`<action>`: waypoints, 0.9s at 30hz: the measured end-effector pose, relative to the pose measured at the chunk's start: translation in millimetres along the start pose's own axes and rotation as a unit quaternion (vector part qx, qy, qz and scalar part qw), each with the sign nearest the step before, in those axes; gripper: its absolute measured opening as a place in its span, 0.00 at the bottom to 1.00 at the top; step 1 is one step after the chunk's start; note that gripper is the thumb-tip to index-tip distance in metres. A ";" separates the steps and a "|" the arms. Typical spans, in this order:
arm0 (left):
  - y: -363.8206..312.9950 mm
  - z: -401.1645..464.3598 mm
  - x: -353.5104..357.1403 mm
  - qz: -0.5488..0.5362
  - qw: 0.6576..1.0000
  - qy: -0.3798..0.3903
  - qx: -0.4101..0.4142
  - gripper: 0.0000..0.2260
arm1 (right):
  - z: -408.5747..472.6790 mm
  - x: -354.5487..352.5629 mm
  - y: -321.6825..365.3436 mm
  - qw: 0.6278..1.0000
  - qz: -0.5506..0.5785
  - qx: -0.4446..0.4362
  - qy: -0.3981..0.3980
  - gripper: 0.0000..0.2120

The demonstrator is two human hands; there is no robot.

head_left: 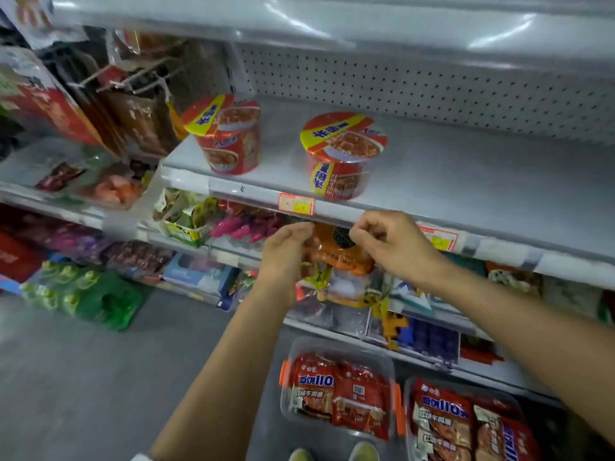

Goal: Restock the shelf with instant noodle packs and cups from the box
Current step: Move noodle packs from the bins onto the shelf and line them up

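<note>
Left hand (286,251) and right hand (387,242) both pinch an orange noodle pack (339,252), held just below the front edge of the shelf (466,194). Two noodle cups (342,154) stand near that edge. Clear boxes (336,394) on the floor hold red packs.

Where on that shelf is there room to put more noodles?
The grey shelf is bare right of the right noodle cup, and between it and the left noodle cup. The shelf below is crowded with packets.
</note>
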State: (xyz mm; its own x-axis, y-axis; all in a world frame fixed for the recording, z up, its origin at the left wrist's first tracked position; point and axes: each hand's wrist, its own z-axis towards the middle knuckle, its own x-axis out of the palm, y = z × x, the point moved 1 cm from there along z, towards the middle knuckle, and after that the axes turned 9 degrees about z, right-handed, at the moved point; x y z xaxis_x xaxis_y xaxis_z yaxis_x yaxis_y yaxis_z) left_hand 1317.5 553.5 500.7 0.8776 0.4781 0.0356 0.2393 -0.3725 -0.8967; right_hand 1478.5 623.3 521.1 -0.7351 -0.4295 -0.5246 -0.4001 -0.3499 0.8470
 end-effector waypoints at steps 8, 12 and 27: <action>136.9 22.4 -21.2 -0.005 0.987 -0.048 -0.155 0.04 | -31.8 71.7 -109.1 0.986 0.002 0.098 0.132 0.12; 205.6 26.9 -23.0 -0.026 0.970 -0.084 -0.227 0.05 | -60.7 115.3 -176.5 0.967 0.013 0.161 0.196 0.12; 483.0 72.5 -18.4 -0.066 0.903 -0.136 -0.403 0.03 | -173.3 227.0 -433.0 0.891 -0.058 0.340 0.295 0.11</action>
State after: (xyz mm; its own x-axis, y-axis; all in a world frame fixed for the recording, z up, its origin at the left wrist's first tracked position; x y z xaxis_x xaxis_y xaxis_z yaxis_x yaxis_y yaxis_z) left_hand 1386.8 422.6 34.9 0.7118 0.6967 -0.0892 0.6544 -0.7040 -0.2761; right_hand 1579.8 533.0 20.4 -0.3313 -0.8567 -0.3954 -0.8415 0.0787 0.5346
